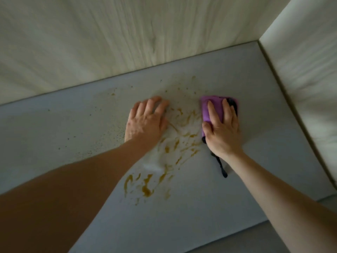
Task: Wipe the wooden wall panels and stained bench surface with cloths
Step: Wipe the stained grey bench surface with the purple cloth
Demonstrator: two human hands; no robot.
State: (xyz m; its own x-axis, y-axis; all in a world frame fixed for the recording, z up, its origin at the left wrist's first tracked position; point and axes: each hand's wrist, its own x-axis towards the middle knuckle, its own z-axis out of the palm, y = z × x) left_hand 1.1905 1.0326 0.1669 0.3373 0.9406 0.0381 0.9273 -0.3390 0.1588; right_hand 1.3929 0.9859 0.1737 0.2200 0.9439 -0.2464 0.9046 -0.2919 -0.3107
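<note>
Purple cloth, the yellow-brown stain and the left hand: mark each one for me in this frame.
purple cloth [213,111]: head view, on the bare fabric between the right hand's fingers.
yellow-brown stain [146,190]: head view, on the large blob nearest the camera.
left hand [146,120]: head view, on the back of the hand.

Folded purple cloth [213,110] flat on grey bench [255,110], beside yellow-brown stains [175,143]
</note>
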